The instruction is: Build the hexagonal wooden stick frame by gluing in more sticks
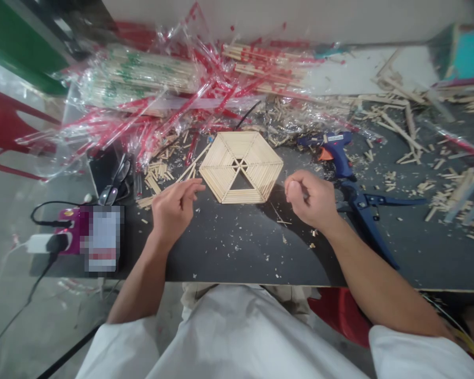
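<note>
A hexagonal panel (256,150) built from rows of wooden sticks lies flat on the dark table. Its lower middle section has a triangular opening that shows the tabletop. Just left of the panel is my left hand (176,208), its fingers loosely stretched toward the panel's left corner, with nothing visible in them. My right hand (311,199) is closed in a fist off the panel's right side; anything inside the curled fingers is hidden. A blue glue gun (337,150) with an orange trigger lies beyond the right hand. Beside that wrist rest blue-handled cutters (365,216).
Stick bundles (142,76) in clear and red plastic wrap pile along the back. Cut stick pieces (398,121) litter the right side. Eyeglasses (114,181), a purple power strip (69,229) with cables, and a blurred-out phone-like item (102,239) lie at left.
</note>
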`<act>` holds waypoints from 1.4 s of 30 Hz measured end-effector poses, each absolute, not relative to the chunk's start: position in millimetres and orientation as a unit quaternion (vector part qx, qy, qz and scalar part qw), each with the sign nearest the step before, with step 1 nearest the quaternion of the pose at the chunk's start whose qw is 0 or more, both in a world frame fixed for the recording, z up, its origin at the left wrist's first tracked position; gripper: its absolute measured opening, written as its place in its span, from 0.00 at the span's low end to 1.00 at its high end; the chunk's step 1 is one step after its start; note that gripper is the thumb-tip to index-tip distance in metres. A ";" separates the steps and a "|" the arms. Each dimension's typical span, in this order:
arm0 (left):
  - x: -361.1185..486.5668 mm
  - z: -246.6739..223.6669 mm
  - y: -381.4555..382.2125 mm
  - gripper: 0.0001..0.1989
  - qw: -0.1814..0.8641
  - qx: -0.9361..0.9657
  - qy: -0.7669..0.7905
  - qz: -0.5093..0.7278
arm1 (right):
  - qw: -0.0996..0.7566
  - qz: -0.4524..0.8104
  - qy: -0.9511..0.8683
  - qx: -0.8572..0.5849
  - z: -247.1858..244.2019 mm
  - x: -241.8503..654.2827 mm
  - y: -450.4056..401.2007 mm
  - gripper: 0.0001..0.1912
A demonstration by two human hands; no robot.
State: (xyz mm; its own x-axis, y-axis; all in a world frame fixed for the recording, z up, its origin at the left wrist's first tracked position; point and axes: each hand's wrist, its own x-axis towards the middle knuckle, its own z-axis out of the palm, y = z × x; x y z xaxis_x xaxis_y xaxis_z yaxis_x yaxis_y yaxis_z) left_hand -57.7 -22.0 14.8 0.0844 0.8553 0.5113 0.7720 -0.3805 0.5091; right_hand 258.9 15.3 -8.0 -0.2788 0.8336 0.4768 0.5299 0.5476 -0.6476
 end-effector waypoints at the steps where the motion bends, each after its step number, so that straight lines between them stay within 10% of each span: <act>1: -59.3 16.2 -22.0 0.11 0.050 0.720 0.572 0.391 | 0.417 0.192 -0.770 -0.443 -7.8 259.2 15.5 0.12; 13: -83.5 3.6 -6.7 0.05 0.101 0.538 0.700 0.458 | 0.469 0.302 -0.700 -0.445 -7.7 265.0 18.7 0.05; 42: -54.4 7.8 -16.9 0.11 0.061 0.820 0.511 0.249 | 0.349 0.151 -0.829 -0.411 -23.7 247.7 14.5 0.10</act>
State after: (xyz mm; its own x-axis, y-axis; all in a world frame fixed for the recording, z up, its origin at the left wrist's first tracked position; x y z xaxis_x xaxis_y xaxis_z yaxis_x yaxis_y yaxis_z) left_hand -54.4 -16.9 7.8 0.3534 0.8693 0.3457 0.8084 -0.4697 0.3547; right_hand 247.7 14.5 -23.7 -0.4186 0.7860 0.4550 0.5751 0.6172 -0.5370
